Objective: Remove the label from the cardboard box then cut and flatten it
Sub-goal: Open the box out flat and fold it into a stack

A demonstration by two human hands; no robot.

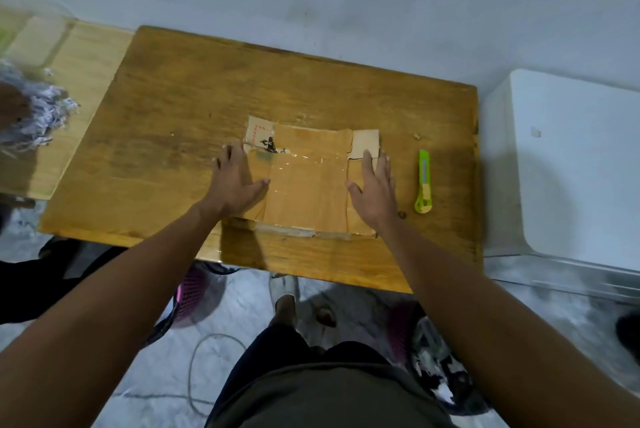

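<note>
The cardboard box (306, 185) lies flat on the wooden table (173, 136), its flaps spread out and clear tape shining across its middle. My left hand (235, 181) presses flat on the box's left side with straight fingers. On the right side my right hand (375, 188) presses down the same way, palm flat. A green utility knife (424, 181) lies on the table just right of my right hand, untouched. No label is visible on the box; a printed mark shows at its far left flap.
A white appliance (575, 164) stands right of the table. A grey mop head (31, 115) and a lighter wooden surface (69, 81) are at the left. Shoes, purple baskets and a cable lie on the floor under the near table edge.
</note>
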